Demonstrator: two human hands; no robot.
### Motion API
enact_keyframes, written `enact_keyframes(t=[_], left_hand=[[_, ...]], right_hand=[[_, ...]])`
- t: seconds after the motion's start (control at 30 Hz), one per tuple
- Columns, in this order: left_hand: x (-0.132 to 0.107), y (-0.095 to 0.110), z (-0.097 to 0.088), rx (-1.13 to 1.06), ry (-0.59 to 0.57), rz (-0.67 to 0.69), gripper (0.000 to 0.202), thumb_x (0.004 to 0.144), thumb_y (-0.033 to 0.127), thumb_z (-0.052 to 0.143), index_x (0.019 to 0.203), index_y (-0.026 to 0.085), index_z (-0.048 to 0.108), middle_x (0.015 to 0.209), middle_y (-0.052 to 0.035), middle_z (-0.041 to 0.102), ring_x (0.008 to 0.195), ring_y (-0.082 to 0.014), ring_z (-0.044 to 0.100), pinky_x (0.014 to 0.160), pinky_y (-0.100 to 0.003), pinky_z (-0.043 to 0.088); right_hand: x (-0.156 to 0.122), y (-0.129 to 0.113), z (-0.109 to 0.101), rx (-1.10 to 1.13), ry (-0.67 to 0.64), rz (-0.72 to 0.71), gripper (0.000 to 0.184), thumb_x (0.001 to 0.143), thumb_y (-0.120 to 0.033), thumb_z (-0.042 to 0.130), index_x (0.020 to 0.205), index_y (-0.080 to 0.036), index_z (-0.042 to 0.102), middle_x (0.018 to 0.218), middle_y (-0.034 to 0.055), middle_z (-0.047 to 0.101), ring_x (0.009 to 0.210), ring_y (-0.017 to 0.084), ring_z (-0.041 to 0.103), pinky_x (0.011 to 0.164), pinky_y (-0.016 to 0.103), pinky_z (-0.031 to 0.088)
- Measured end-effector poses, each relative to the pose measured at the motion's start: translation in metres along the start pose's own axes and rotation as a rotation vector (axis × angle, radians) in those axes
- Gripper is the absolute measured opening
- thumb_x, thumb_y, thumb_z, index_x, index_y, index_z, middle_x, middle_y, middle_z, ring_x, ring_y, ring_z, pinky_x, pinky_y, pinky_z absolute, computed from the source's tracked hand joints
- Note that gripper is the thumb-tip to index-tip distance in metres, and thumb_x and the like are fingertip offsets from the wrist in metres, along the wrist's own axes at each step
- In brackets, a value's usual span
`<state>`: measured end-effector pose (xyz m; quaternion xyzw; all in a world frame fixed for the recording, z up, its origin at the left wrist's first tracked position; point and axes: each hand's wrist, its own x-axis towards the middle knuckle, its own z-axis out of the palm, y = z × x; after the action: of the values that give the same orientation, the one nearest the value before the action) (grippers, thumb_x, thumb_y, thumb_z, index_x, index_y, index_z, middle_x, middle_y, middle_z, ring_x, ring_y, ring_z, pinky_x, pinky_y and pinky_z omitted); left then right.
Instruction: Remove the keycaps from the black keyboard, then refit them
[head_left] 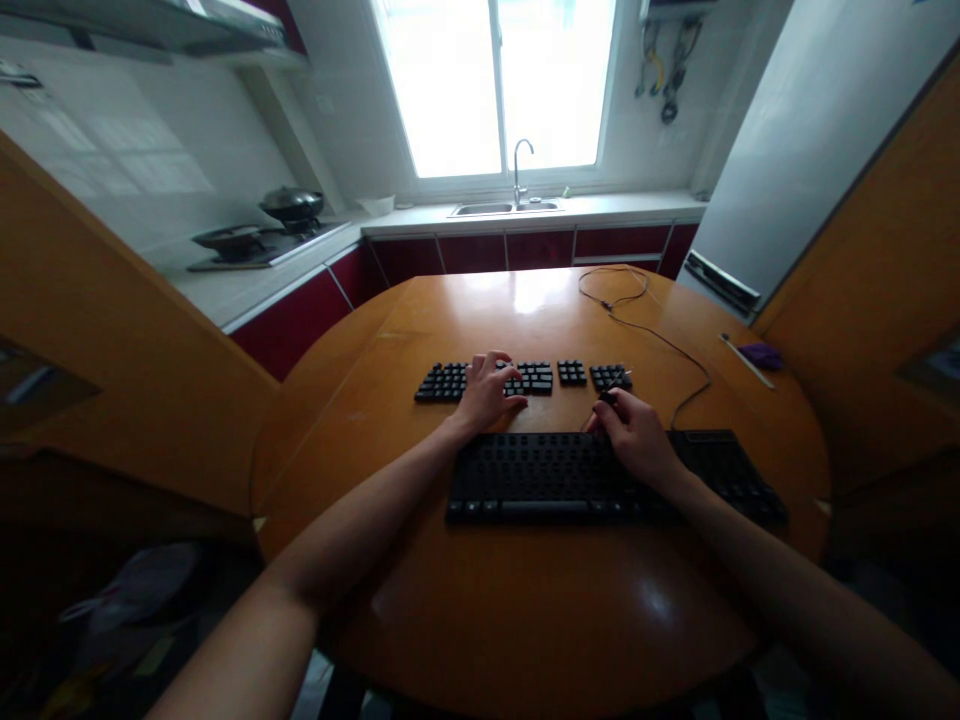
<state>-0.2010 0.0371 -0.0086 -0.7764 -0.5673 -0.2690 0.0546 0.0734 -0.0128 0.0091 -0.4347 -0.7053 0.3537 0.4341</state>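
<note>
A black keyboard (540, 478) lies on the table, its upper key area stripped of keycaps, while a front row with a long space bar is still fitted. Behind it loose black keycaps (442, 382) are laid out in blocks. My left hand (486, 392) rests over the largest block, fingers apart and bent, touching or just above the keycaps. My right hand (634, 435) is above the keyboard's right half, thumb and fingers pinched on a small black keycap (607, 398). Smaller keycap blocks (571, 372) sit just beyond it.
The keyboard's cable (660, 335) runs back and loops on the round wooden table (360, 420). A thin white stick (746, 362) and a purple cloth (761, 355) lie at the right edge. Beyond are a sink (484, 209), a stove with pans (292, 203) and a fridge (810, 140).
</note>
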Motion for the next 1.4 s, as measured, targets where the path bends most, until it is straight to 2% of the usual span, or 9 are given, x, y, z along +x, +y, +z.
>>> enact_keyframes(t=[0.1, 0.23, 0.3, 0.4, 0.53, 0.87, 1.4], left_hand=[[-0.001, -0.006, -0.008, -0.026, 0.037, -0.018, 0.039, 0.070, 0.040, 0.088, 0.104, 0.027, 0.073, 0.129, -0.0067, 0.055, 0.120, -0.0310, 0.045, 0.104, -0.048, 0.038], [-0.012, -0.029, -0.027, -0.056, 0.178, -0.098, 0.016, 0.090, 0.032, 0.070, 0.103, 0.025, 0.074, 0.117, -0.0068, 0.060, 0.111, -0.0264, 0.049, 0.101, -0.043, 0.040], [-0.019, -0.040, -0.035, -0.048, 0.223, -0.121, 0.014, 0.094, 0.027, 0.064, 0.101, 0.025, 0.076, 0.114, -0.0066, 0.061, 0.107, -0.0250, 0.049, 0.099, -0.042, 0.040], [-0.027, -0.046, -0.038, -0.029, 0.180, -0.064, 0.012, 0.091, 0.027, 0.069, 0.098, 0.028, 0.078, 0.116, -0.0057, 0.060, 0.104, -0.0244, 0.047, 0.097, -0.041, 0.041], [-0.027, -0.040, -0.031, -0.001, 0.076, 0.018, 0.009, 0.086, 0.030, 0.075, 0.093, 0.029, 0.080, 0.119, -0.0054, 0.059, 0.109, -0.0259, 0.045, 0.098, -0.042, 0.040], [-0.028, -0.041, -0.028, 0.011, 0.005, 0.018, 0.010, 0.077, 0.030, 0.084, 0.086, 0.028, 0.079, 0.121, -0.0049, 0.059, 0.112, -0.0274, 0.044, 0.100, -0.046, 0.039], [-0.028, -0.037, -0.026, 0.005, 0.005, 0.010, 0.026, 0.074, 0.030, 0.086, 0.098, 0.028, 0.077, 0.121, -0.0049, 0.059, 0.111, -0.0271, 0.046, 0.101, -0.045, 0.041]], right_hand=[[0.000, 0.001, 0.000, 0.022, 0.007, 0.003, 0.029, 0.097, -0.046, 0.054, 0.080, -0.022, 0.054, 0.072, 0.0038, 0.072, 0.065, 0.019, 0.066, 0.064, 0.030, 0.049], [0.000, 0.001, -0.001, 0.033, 0.014, 0.001, 0.028, 0.097, -0.045, 0.054, 0.080, -0.022, 0.054, 0.071, 0.0031, 0.071, 0.064, 0.018, 0.066, 0.064, 0.029, 0.049], [0.000, 0.000, -0.001, 0.029, 0.008, 0.001, 0.027, 0.097, -0.044, 0.054, 0.080, -0.022, 0.055, 0.071, 0.0029, 0.071, 0.064, 0.018, 0.066, 0.065, 0.029, 0.048], [-0.001, 0.000, -0.001, 0.029, 0.001, 0.004, 0.028, 0.097, -0.045, 0.055, 0.080, -0.022, 0.055, 0.071, 0.0033, 0.071, 0.065, 0.019, 0.067, 0.064, 0.030, 0.048], [-0.002, 0.001, -0.001, 0.031, -0.002, 0.005, 0.030, 0.097, -0.046, 0.054, 0.080, -0.022, 0.056, 0.072, 0.0037, 0.072, 0.064, 0.020, 0.067, 0.064, 0.030, 0.049], [-0.002, -0.001, 0.000, -0.004, -0.013, 0.019, 0.028, 0.097, -0.044, 0.053, 0.079, -0.022, 0.056, 0.073, 0.0042, 0.072, 0.066, 0.020, 0.067, 0.065, 0.031, 0.049], [-0.001, 0.001, 0.000, 0.009, -0.017, 0.029, 0.031, 0.096, -0.049, 0.053, 0.081, -0.023, 0.055, 0.074, 0.0051, 0.072, 0.067, 0.021, 0.067, 0.065, 0.032, 0.049]])
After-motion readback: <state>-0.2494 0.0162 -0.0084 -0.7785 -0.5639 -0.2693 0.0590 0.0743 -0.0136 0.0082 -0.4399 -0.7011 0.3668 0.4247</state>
